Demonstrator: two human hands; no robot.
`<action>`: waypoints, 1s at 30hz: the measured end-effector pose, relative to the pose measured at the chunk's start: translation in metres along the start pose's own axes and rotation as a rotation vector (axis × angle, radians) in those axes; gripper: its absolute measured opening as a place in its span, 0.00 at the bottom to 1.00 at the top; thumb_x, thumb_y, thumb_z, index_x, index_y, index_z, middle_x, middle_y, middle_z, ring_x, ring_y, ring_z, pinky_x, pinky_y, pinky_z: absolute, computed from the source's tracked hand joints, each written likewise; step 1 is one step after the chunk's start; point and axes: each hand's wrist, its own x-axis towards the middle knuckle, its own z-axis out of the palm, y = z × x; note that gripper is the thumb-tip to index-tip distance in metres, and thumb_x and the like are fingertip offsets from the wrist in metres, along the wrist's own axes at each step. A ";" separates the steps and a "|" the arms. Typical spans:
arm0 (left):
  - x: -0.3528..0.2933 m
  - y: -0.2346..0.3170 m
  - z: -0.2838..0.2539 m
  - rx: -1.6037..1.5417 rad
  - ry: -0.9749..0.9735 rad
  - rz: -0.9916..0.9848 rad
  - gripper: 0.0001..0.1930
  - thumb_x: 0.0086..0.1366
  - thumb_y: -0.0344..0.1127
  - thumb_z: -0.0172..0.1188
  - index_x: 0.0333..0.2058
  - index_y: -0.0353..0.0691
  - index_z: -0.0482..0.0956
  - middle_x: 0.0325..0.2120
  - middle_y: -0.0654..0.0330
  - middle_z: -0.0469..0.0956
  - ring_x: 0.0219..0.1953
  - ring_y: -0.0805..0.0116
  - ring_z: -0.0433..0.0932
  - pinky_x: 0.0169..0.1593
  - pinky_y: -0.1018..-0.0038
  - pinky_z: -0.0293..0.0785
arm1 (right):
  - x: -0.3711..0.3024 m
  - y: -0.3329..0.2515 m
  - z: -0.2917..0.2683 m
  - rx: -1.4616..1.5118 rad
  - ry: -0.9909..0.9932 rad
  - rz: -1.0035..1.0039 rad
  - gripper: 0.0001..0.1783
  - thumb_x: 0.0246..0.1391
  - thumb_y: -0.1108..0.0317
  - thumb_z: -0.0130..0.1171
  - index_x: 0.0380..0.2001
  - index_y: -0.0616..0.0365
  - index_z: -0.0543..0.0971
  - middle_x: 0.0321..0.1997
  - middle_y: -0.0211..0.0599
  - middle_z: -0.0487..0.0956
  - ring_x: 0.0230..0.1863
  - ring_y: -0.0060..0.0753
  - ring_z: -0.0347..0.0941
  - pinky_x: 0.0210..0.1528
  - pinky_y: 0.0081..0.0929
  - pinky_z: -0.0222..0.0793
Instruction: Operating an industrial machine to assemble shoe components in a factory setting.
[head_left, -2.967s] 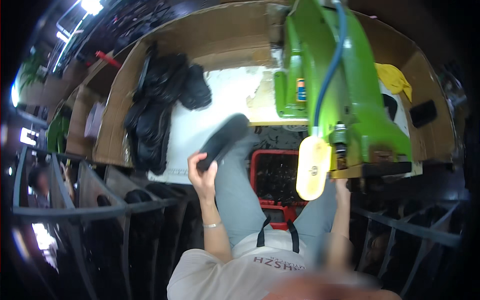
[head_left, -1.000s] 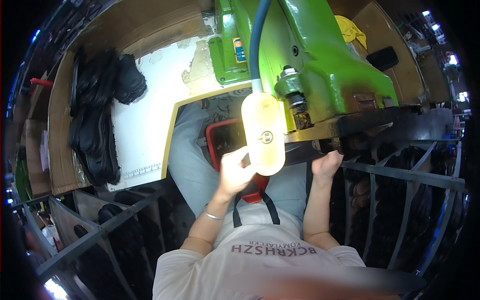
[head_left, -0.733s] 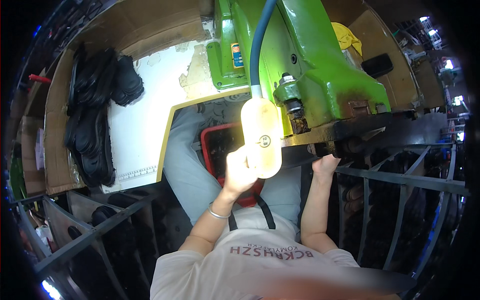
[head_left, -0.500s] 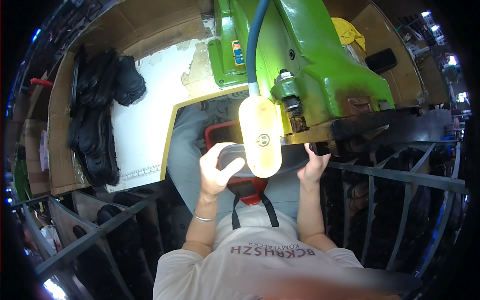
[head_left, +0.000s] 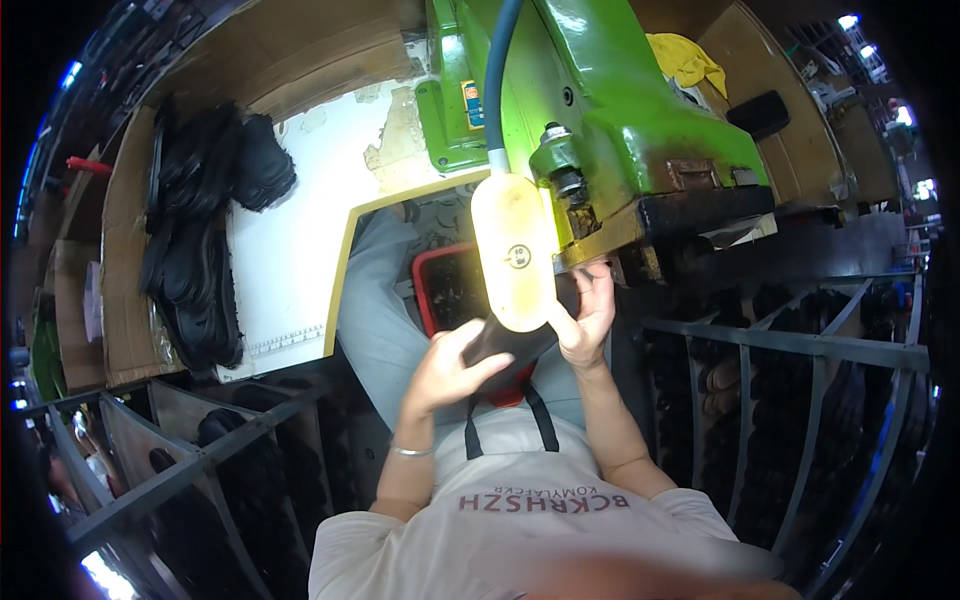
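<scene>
A dark shoe sole [head_left: 508, 350] is held low under the machine's edge, slanting up from left to right. My left hand [head_left: 450, 372] grips its near left end, thumb along the top. At the far right end my right hand [head_left: 588, 318] is closed on it, with fingertips up by the metal head [head_left: 575, 205] of the green machine [head_left: 640, 100]. A glowing oval lamp [head_left: 513, 255] hides the middle of the sole. Whether the sole touches the machine cannot be seen.
Stacks of black soles [head_left: 190, 290] lie on the white tabletop [head_left: 285, 290] at left, beside a cardboard wall [head_left: 125, 300]. Below the hands stands a red bin [head_left: 420, 285]. Metal racks [head_left: 800, 345] flank me on both sides. A yellow cloth [head_left: 690, 62] lies back right.
The sole has swung from lying level across both hands to a slant, its dark side now showing. My right hand has moved left and my left hand slightly lower.
</scene>
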 end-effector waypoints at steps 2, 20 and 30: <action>0.022 0.010 0.024 -0.020 0.073 -0.009 0.12 0.54 0.33 0.64 0.35 0.32 0.77 0.21 0.56 0.78 0.22 0.77 0.74 0.27 0.76 0.69 | -0.002 0.001 -0.002 -0.024 0.025 -0.014 0.29 0.44 0.78 0.59 0.52 0.67 0.63 0.49 0.44 0.70 0.50 0.31 0.67 0.56 0.26 0.59; 0.040 0.018 0.043 0.028 0.049 0.095 0.10 0.56 0.29 0.64 0.37 0.37 0.75 0.30 0.66 0.69 0.31 0.80 0.67 0.36 0.83 0.65 | -0.013 0.000 -0.041 0.204 0.090 0.101 0.19 0.50 0.76 0.59 0.44 0.63 0.63 0.37 0.34 0.74 0.38 0.19 0.69 0.46 0.17 0.63; 0.056 0.014 0.054 -0.245 -0.131 0.109 0.18 0.60 0.25 0.57 0.49 0.33 0.68 0.40 0.63 0.72 0.42 0.79 0.69 0.47 0.80 0.67 | 0.000 -0.006 -0.049 0.036 0.000 -0.002 0.20 0.49 0.72 0.59 0.43 0.63 0.64 0.43 0.38 0.72 0.44 0.25 0.67 0.50 0.23 0.62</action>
